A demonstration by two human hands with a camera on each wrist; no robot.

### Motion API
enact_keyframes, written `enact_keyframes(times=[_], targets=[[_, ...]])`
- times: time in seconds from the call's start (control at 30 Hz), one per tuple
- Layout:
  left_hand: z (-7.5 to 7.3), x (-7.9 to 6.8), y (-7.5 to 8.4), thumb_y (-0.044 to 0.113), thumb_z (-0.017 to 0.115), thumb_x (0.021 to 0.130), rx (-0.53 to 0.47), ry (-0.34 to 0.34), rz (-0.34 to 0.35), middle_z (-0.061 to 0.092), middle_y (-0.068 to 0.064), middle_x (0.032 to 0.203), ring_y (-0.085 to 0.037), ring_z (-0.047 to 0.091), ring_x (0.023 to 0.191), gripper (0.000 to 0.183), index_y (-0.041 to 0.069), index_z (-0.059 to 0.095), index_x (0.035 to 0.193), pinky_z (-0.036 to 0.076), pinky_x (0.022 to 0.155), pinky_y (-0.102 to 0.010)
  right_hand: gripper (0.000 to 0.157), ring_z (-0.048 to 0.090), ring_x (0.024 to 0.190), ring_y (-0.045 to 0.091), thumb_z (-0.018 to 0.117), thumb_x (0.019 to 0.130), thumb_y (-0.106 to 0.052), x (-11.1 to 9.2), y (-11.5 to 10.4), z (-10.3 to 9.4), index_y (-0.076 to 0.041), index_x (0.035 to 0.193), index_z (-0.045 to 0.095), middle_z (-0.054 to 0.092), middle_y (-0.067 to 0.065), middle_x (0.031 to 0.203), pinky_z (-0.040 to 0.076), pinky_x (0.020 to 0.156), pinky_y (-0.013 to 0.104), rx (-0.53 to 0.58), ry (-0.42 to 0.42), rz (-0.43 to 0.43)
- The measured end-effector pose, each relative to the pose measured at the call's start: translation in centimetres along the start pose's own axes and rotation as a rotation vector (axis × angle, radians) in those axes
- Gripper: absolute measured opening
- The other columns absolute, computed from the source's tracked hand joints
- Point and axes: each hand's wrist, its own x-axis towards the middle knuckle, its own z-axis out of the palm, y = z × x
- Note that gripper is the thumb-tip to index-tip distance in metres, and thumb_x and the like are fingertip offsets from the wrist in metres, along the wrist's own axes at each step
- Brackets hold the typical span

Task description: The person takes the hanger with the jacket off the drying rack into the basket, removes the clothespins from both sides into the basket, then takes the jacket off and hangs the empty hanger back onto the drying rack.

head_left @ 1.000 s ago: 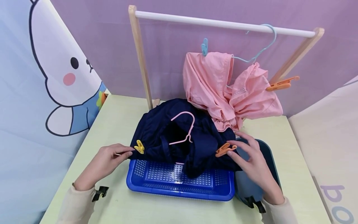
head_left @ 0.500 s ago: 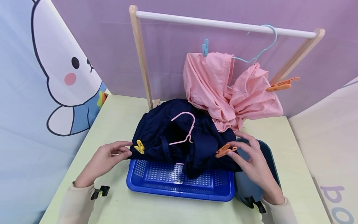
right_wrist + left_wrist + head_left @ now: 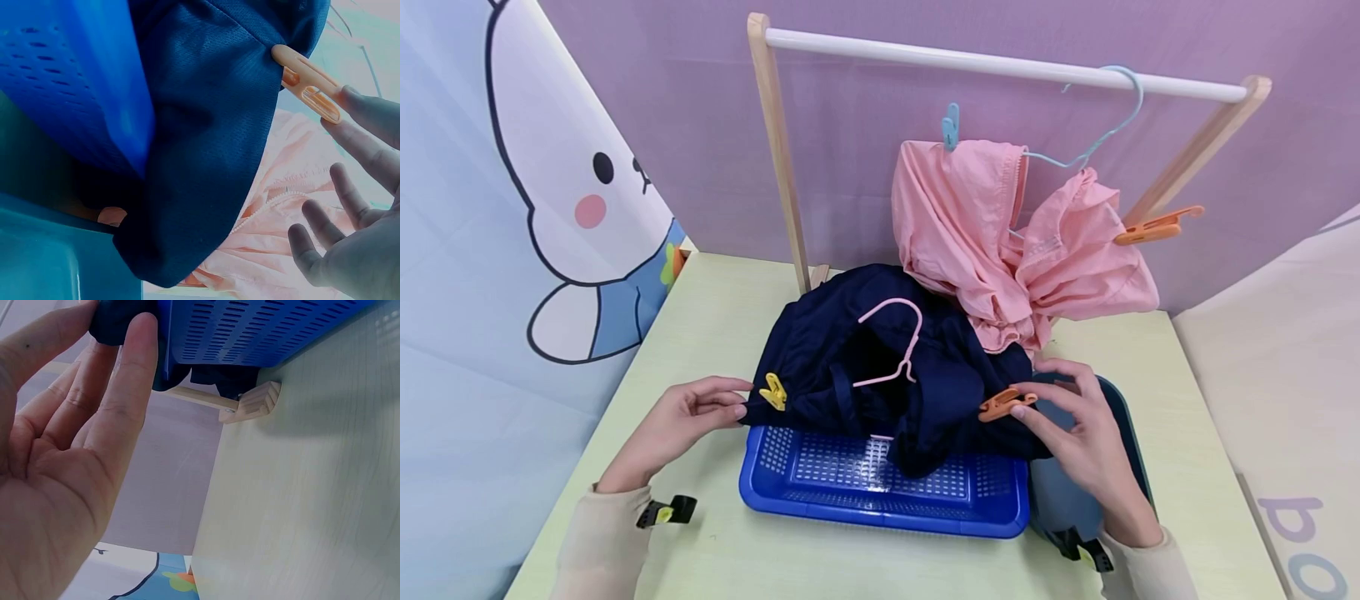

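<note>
A dark navy garment lies bunched over the back of a blue mesh basket, with a pink hanger sticking out of its opening. My left hand pinches the garment's left edge between thumb and fingers, beside a yellow clothespin clipped there. In the left wrist view, dark cloth shows between the fingertips. On the other side, my right hand pinches the tail end of an orange clothespin between thumb and index finger. Its tip meets the garment's edge, and the other fingers are spread.
Behind stands a rack with a white rail. From it a blue hanger carries a pink zipped jacket, with blue and orange clothespins on it. A dark teal bin sits right of the basket.
My left hand has shifted slightly left, drawing the garment's left corner out a little. The right hand stays at the orange clothespin, nearly unmoved.
</note>
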Motion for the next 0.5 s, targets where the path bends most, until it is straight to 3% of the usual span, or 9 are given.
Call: enact_keyframes(times=[0.3,0.5], targets=[[-0.3,0.2,-0.4,0.012,0.068,0.097,-0.035,-0.007,0.051,0.072,-0.014,0.105,-0.026,0.072,0.093,0.041,-0.005,0.056,0.133,0.058,0.083,-0.033,0.038,0.048,0.116,0.014,0.083,0.070,0.014,-0.1,-0.4,-1.0,-0.002,0.103,0.077,0.053,0.015,0.129,0.038,0.095,0.017,0.004,0.025,0.015],[-0.4,0.1,-0.6,0.013,0.068,0.097,-0.037,-0.008,0.046,0.073,-0.012,0.105,-0.027,0.072,0.092,0.041,-0.004,0.056,0.132,0.058,0.083,-0.032,0.039,0.047,0.118,0.011,0.082,0.069,0.016,-0.8,-0.3,-2.4,-0.002,0.104,0.076,0.053,0.015,0.130,0.037,0.094,0.014,-0.014,0.034,0.034]])
